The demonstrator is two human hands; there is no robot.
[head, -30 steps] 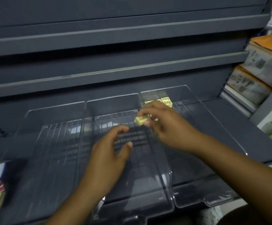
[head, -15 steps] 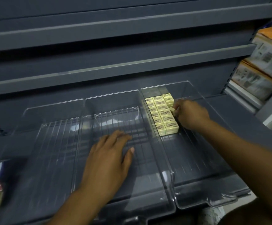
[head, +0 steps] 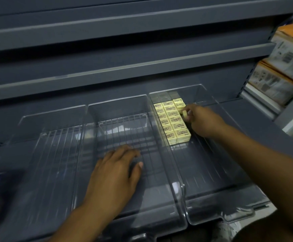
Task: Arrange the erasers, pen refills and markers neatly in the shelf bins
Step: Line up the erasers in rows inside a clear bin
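Right hand: centre right of frame, inside right bin, fingers pinching one yellow eraser beside the eraser rows
Eraser rows: packed in the bin's back-left corner
Left hand: lower centre, flat, palm down in middle bin
Left bin: clear
Boxes: upper right, stacked

Pale yellow erasers with dark print, clear ribbed bins, dark grey shelf, orange-topped boxes
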